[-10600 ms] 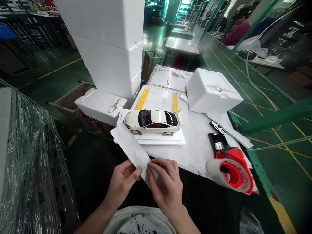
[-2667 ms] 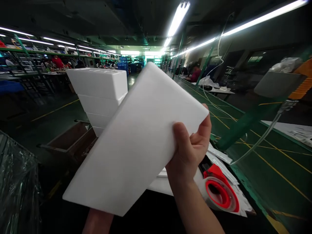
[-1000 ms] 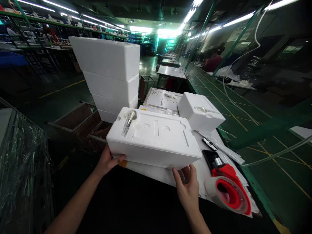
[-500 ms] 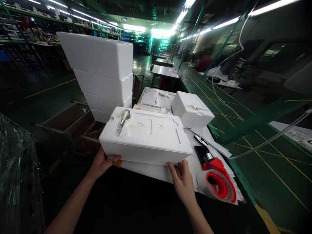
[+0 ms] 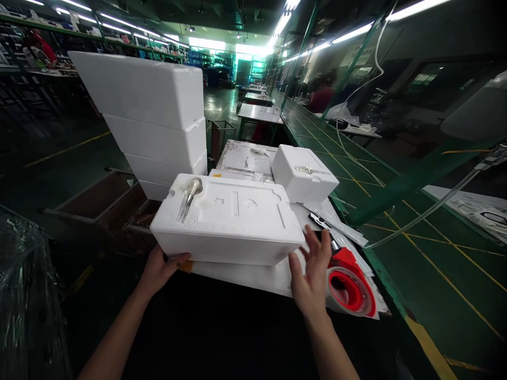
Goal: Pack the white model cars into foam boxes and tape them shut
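Note:
A closed white foam box point(image 5: 229, 248) lies across the near end of the worktable, its front edge toward me. On its lid rests a shiny metal fitting in a clear bag point(image 5: 190, 198). My left hand point(image 5: 161, 270) grips the box's lower left corner, thumb on the front face and fingers underneath. Off the box's right end, my right hand point(image 5: 311, 269) is open with fingers spread, holding nothing. Just right of that hand sits a red tape dispenser point(image 5: 350, 287) with a wide roll. A black-and-silver utility knife point(image 5: 319, 220) lies behind the hand.
Tall foam boxes are stacked point(image 5: 138, 95) at the left. Another foam box point(image 5: 304, 177) with a bagged piece on top stands at the back right. A brown compartmented cart point(image 5: 93, 198) is low on the left. A green post point(image 5: 380, 195) and a hanging cable flank the right side.
My right hand has let go of the box's front right side, moved right and spread its fingers. My left hand keeps its grip. The whole view has shifted slightly.

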Motion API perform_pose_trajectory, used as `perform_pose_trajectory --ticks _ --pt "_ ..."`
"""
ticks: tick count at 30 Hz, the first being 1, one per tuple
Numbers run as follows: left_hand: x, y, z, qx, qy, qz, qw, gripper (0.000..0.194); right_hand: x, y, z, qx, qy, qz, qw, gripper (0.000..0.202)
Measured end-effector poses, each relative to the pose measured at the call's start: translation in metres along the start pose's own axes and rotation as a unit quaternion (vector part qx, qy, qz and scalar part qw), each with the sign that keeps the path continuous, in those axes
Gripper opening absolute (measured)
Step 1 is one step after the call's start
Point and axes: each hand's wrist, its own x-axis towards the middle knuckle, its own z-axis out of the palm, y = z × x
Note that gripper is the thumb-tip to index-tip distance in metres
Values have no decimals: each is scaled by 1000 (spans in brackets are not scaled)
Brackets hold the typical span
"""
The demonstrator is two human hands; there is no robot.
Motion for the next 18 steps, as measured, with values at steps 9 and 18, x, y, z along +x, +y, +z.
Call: perform_pose_trajectory --ticks 9,18 --pt "11 -7 1 -5 -14 7 1000 75 35 -25 29 -59 51 -167 983 29" --pt "-29 -17 -6 10 183 190 965 100 18 9 -94 -236 99 -34 966 73"
